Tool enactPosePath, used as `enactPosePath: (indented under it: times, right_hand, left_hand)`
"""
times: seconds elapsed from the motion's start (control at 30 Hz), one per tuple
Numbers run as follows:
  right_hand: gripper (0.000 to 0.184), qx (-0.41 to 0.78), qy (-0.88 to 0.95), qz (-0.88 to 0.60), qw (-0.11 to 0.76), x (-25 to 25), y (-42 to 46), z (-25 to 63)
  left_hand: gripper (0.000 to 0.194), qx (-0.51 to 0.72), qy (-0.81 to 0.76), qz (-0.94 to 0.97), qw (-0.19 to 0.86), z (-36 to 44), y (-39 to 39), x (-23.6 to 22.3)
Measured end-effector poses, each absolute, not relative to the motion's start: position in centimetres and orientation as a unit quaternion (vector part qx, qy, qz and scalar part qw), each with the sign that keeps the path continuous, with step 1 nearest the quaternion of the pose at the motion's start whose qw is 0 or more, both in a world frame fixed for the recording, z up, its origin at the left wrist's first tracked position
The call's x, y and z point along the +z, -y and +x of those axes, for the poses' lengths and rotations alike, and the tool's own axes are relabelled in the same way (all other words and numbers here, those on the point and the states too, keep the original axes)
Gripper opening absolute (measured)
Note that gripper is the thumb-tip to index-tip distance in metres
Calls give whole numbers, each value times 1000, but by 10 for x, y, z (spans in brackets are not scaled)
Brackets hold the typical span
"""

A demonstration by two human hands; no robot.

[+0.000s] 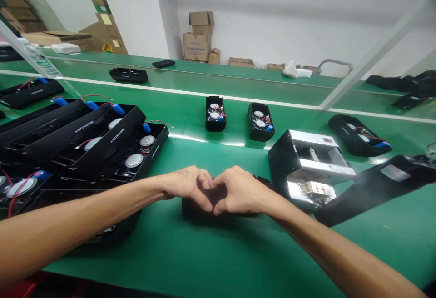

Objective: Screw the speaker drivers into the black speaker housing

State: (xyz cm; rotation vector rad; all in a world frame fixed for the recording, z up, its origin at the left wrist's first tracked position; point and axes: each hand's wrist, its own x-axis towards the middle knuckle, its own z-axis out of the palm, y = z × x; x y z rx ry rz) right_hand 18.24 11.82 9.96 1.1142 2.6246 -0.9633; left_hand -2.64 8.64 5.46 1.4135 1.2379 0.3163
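Before me on the green bench (190,261) lies a black speaker housing (192,209), mostly covered by my hands. My left hand (189,184) grips it from the left, thumb on the near wall and fingers curled over the top. From the right my right hand (240,191) holds the same housing in the same way. The two thumb tips nearly meet at the middle of its near side. What the fingertips touch inside is hidden.
Stacked open speaker housings (136,152) with blue batteries and red wires fill the left. A metal-and-black machine (306,166) and a dark cylindrical object (374,189) stand at right. Two open speaker boxes (215,121) (261,125) sit farther back, before a conveyor (184,80).
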Motion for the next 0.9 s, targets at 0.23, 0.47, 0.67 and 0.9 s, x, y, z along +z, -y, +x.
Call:
enactPosePath:
  times: [0.23,0.47,0.67,0.9]
  right_hand:
    - [29,-313,-874,368,58,97,-120,184]
    - [25,-354,-867,343,72,101,-126,182]
    - [26,-373,-855,348,90,104,-128,178]
    - [29,-387,-829,386,116,105,-126,172]
  left_hand:
    - [30,138,-527,603,583,-27,-85,53]
    - [30,138,-520,599,593,-28,-87,53]
    - [28,139,-530,588,595,-26,-88,52]
    - [31,132,-540,587,588,-24,-85,52]
